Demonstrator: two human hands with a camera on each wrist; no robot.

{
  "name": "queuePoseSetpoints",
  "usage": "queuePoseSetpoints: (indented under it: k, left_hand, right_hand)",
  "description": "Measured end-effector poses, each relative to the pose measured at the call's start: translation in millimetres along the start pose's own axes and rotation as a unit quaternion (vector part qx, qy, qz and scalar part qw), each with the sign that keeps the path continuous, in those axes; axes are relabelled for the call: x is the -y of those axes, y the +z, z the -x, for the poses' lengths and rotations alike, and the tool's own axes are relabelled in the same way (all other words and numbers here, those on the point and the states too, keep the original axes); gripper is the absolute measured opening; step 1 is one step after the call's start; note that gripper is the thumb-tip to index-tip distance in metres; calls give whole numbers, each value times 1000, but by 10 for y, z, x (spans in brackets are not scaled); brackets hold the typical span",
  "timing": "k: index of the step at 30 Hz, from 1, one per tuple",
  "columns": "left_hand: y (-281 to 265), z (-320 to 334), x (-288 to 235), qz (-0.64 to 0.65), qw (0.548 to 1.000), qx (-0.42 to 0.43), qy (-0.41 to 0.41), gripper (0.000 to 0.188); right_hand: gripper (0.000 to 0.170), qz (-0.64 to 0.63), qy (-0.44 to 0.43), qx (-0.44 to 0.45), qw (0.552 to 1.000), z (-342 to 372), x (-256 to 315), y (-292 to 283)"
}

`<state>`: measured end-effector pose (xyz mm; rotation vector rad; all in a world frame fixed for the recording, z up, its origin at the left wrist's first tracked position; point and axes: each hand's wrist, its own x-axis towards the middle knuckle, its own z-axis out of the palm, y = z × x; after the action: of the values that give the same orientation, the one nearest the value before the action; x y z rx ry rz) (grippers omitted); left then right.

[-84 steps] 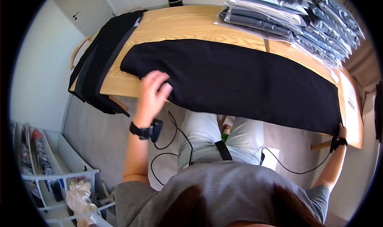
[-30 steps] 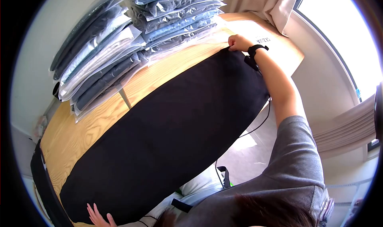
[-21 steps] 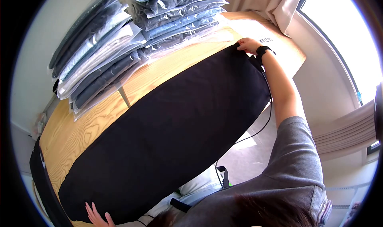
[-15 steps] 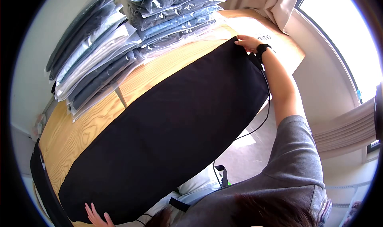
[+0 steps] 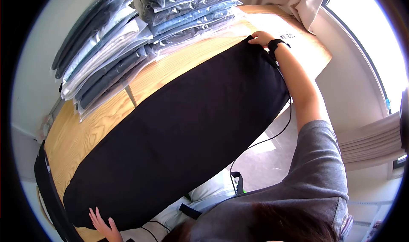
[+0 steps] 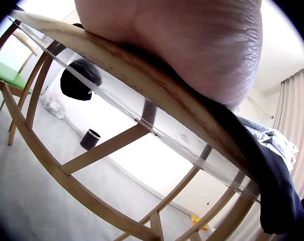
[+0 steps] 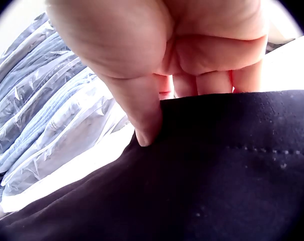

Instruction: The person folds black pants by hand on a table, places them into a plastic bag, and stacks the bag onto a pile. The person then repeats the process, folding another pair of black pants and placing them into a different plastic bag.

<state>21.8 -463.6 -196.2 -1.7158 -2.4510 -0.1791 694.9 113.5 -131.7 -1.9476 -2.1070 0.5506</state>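
Observation:
A long black garment, spread flat and smooth, reaches diagonally along the wooden table and over its near edge. At its far right corner my right hand pinches the cloth. In the right wrist view the thumb lies on the near face of the stitched edge, with the other fingers behind it. My left hand rests with straight, spread fingers on the garment's near left end. In the left wrist view only the heel of that hand shows at the table edge, its fingers hidden.
Stacks of folded clothes in clear bags stand along the far side. Another black garment hangs over the table's left end. A white sheet with printed letters lies at the right end. A cable hangs below the right wrist.
The head view has turned right. My left hand, earlier lifted near the garment's left end, has come down flat on it. The right hand has shifted its corner slightly farther away.

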Motion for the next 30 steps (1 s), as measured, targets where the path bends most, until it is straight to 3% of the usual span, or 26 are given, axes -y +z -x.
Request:
queuePoseSetpoints:
  k: [4,6,8,10,12,14,18,20,24,26,28,30]
  left_hand:
    - [-113,22,-231,3,998,7,-55,58]
    - [-102,17,-218,17,999,-6,-39,59]
    - [-99,8,-216,22,999,-23,-22,58]
    - [-85,10,-201,20,999,-32,-22,57]
    - [-120,-1,-221,28,999,-42,-11,57]
    - [-112,6,-197,16,999,-50,-9,57]
    - [-136,34,-201,34,997,-73,-4,51]
    - [-135,84,-184,38,995,-89,-1,47]
    - [-184,150,-117,248,953,-174,13,33]
    - [-183,211,89,172,967,-183,37,32]
    - [-249,246,334,170,963,-208,11,32]
    - [-301,155,612,101,965,-233,-65,34]
  right_hand:
    - [42,13,-6,23,1000,-195,-223,30]
    - [51,192,-113,-3,975,-198,-253,41]
    - [63,247,-56,-19,967,28,54,-11]
    - [66,166,-116,-71,977,178,211,16]
    - [60,99,-212,-3,972,756,787,81]
    - [50,9,-254,68,965,1424,1285,253]
    - [47,38,-420,47,905,2910,2164,689]
    - [50,25,-466,86,880,3425,2458,1014]
    - [54,-18,-541,106,834,3876,3023,1770]
    - [62,4,-559,82,825,4040,3357,2093]
    - [72,38,-556,47,829,4196,3590,2407]
    - [72,70,-548,4,834,4233,3728,2572]
